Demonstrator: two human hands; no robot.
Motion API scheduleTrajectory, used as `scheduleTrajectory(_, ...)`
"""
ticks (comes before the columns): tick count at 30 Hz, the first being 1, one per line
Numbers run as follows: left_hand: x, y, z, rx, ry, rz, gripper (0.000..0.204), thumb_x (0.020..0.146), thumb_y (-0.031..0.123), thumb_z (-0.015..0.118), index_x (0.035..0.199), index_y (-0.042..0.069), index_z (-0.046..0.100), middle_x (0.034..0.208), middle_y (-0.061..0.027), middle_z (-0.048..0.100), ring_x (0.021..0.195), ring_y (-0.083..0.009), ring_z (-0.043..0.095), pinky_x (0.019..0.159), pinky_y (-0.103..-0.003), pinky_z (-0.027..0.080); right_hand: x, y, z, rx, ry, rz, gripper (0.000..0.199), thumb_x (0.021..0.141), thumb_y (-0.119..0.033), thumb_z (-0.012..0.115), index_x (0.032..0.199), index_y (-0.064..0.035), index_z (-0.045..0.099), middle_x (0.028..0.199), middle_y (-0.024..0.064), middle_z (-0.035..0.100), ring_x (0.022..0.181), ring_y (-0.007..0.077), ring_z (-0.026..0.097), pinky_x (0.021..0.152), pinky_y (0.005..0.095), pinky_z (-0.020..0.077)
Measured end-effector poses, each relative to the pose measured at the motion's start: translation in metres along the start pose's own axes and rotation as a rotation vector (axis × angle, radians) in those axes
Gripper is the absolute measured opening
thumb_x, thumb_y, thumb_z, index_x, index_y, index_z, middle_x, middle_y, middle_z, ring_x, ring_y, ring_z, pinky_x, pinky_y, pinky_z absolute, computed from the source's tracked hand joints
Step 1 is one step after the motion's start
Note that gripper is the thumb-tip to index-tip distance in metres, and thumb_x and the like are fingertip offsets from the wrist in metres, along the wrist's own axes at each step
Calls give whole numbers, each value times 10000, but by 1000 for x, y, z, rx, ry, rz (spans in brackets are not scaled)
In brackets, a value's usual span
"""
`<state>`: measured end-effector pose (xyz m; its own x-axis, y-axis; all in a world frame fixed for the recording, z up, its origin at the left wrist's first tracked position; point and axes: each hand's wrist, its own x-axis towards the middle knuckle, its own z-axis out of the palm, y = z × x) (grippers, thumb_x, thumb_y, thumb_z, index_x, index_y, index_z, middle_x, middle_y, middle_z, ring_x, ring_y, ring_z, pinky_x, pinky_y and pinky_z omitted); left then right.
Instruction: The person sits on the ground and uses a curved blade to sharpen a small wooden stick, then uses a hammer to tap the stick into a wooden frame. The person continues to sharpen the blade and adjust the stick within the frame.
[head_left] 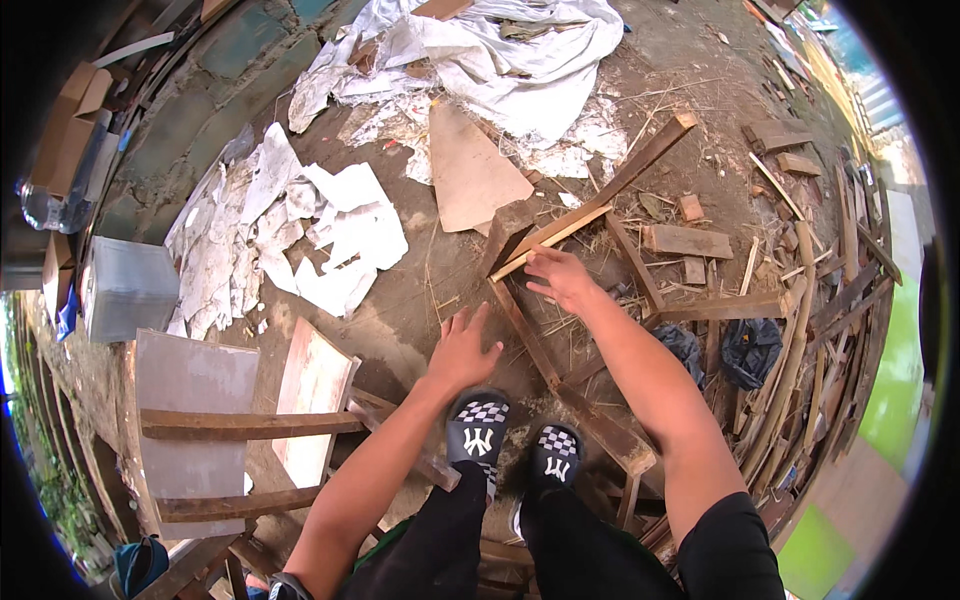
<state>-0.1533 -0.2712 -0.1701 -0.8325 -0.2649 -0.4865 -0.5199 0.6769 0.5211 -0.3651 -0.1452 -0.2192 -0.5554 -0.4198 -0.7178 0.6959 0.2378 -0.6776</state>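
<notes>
Wooden frame [650,155], 1, lies on the ground [420,270], ahead and rightward. We judge the step a reach to it; the next move calls for a secure hold. Further counts: 1 pale strip [575,226] along it; 2 slippers [478,425]; 2 hands. Left hand [463,350]: spread, empty. Right hand [562,280]: fingers parted beside the strip; contact, we cannot tell.
</notes>
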Motion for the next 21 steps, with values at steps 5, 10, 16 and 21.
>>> scheduleTrajectory(5,2,17,2,-126,165,106,554,966,259,702,1467,71,558,1461,-258,552,1365,-465,508,1144,-505,439,-15,-12,-15,71,181,-43,79,986,-8,701,1034,27,649,1021,121,698,932,251,726,864,401,655)
scheduleTrajectory(10,-36,66,-56,-300,134,329,278,962,140,708,1224,47,720,1276,-178,685,1226,-406,629,1019,-471,526,-115,-82,-23,-24,100,17,220,982,14,684,1153,-8,547,996,144,671,914,262,729,785,417,647)
scheduleTrajectory(16,-109,160,-156,10,534,978,396,932,142,747,1312,77,654,1239,-154,691,1211,-374,642,1087,-510,481,-284,-145,-14,-510,41,-368,240,974,-9,706,1188,19,600,1074,128,744,867,167,699,766,317,569)
scheduleTrajectory(21,-168,211,-216,168,423,976,412,921,194,776,1297,82,651,1003,-144,723,989,-344,707,1038,-479,504,-425,-190,18,-734,-64,-680,157,961,-12,698,1104,44,668,970,140,790,820,131,695,741,300,539)
